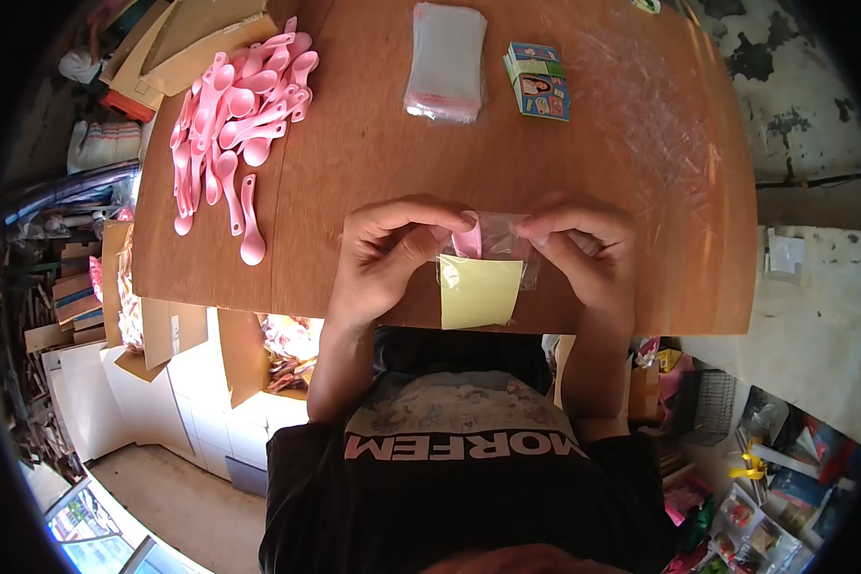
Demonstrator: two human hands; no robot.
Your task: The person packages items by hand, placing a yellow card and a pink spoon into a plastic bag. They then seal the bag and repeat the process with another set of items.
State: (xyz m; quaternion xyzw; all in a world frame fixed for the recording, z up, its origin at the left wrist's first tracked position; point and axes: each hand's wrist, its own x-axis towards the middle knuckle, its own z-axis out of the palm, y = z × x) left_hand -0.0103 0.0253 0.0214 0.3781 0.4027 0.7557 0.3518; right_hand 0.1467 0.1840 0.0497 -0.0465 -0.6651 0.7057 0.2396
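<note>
Close to the table's front edge, both hands hold a small clear plastic bag (528,273) by its upper part. My left hand (387,251) pinches the bag's left side between thumb and forefinger, and my right hand (588,247) pinches the right side. A pale yellow card (480,293) shows through the lower part of the bag. Above the card, a piece of a pink spoon (468,241) is visible; the rest of it is hidden behind the card and fingers.
A heap of pink spoons (225,110) lies at the table's left, near a cardboard box (201,43). A stack of clear bags (447,57) and a pile of printed cards (538,84) lie at the back. Clear plastic pieces (646,115) spread over the right side.
</note>
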